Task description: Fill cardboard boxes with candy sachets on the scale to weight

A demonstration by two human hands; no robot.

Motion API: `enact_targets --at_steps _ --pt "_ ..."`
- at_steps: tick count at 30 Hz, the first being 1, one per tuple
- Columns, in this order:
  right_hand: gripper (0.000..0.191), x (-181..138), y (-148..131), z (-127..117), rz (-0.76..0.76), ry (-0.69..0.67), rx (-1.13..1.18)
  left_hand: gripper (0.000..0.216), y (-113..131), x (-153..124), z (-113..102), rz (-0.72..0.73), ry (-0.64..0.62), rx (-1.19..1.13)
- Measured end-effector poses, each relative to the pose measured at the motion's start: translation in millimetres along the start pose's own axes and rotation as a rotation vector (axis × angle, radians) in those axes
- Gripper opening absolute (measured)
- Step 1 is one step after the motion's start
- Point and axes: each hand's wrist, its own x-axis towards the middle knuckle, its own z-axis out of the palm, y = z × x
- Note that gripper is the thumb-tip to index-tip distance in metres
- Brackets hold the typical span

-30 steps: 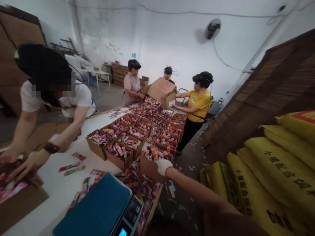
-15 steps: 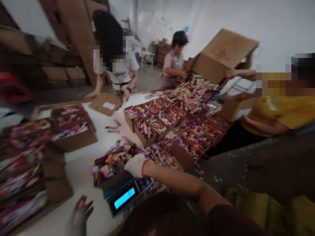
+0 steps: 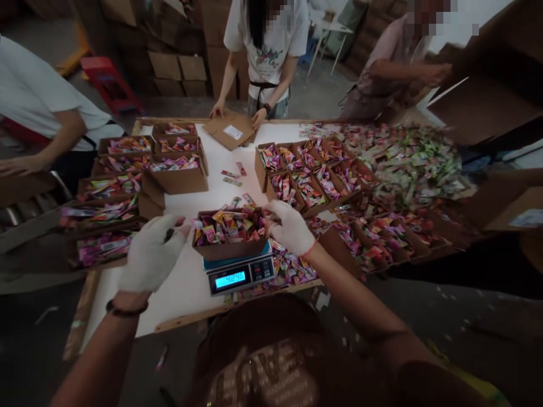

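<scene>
A small cardboard box (image 3: 229,249) full of colourful candy packets sits on a blue digital scale (image 3: 241,275) with a lit display. My right hand (image 3: 292,228), in a white glove, grips the box's right end. My left hand (image 3: 153,251), also gloved, is at the box's left end, fingertips touching or nearly touching its corner, fingers curled. Both hands flank the box.
Filled candy boxes (image 3: 127,169) line the left of the white table (image 3: 186,282); more boxes (image 3: 309,181) and a loose heap of packets (image 3: 403,164) lie to the right. Other people stand at the far and left sides. A flattened carton (image 3: 231,130) lies at the far edge.
The view swung down and left. My right hand brought the candy box onto the scale and still grips it; my left hand rose to the box's left end.
</scene>
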Motion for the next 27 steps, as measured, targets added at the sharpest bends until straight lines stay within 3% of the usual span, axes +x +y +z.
enact_targets --at_steps 3,7,11,14,18,21,24,27 --pt "0.034 35.1 -36.9 7.1 -0.024 -0.093 -0.183 0.038 22.8 30.6 -2.2 0.221 -0.173 0.249" --pt "0.042 67.8 -67.4 29.7 0.006 -0.305 -0.431 0.038 32.6 47.5 18.0 0.391 -0.379 0.489" --pt "0.042 78.2 -70.1 50.7 -0.008 -0.437 -0.563 0.039 28.5 43.8 31.3 0.378 -0.388 0.538" --pt "0.041 75.9 -67.5 49.5 -0.048 -0.454 -0.553 0.036 24.8 38.5 25.5 0.371 -0.372 0.502" --pt "0.032 66.5 -65.9 27.4 -0.051 -0.321 -0.369 0.033 22.8 36.7 6.4 0.371 -0.346 0.427" --pt "0.026 54.0 -54.3 -2.0 -0.055 -0.131 -0.170 0.035 24.2 37.7 -0.9 0.340 -0.314 0.410" --pt "0.020 33.8 -21.9 -43.5 -0.018 0.000 -0.112 0.031 22.6 34.5 1.0 0.344 -0.327 0.374" --pt "0.013 9.4 20.8 -80.7 0.179 -0.050 -0.284 0.034 13.9 23.7 0.5 0.337 -0.194 0.162"
